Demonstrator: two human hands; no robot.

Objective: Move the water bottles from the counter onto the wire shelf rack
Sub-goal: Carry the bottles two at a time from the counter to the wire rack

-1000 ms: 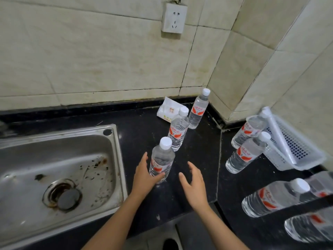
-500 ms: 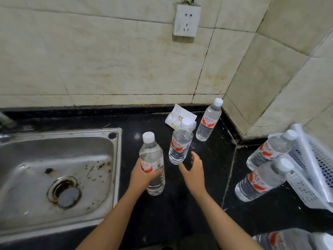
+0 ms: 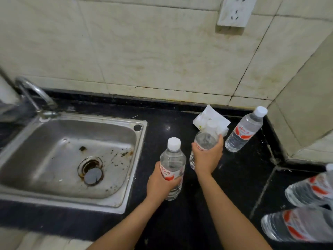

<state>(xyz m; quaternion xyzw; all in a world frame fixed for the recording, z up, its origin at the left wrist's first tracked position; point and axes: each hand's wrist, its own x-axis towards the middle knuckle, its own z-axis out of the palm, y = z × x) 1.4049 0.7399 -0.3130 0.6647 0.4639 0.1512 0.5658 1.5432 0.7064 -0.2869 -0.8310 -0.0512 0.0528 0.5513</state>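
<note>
Bottles in both hands: left hand point(image 3: 160, 184) clamped round the near bottle point(image 3: 172, 165) at its label, right hand point(image 3: 207, 156) wrapped on the second bottle point(image 3: 204, 141), both mid-body for carrying. Third bottle point(image 3: 243, 130) upright on bench point(image 3: 234, 177). Rack out of view.

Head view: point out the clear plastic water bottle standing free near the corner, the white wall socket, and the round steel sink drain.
Clear plastic water bottle near the corner point(image 3: 243, 131), head view, on its red label.
White wall socket point(image 3: 234, 10), head view, on its faceplate.
Round steel sink drain point(image 3: 91, 171), head view, on the stopper.
</note>
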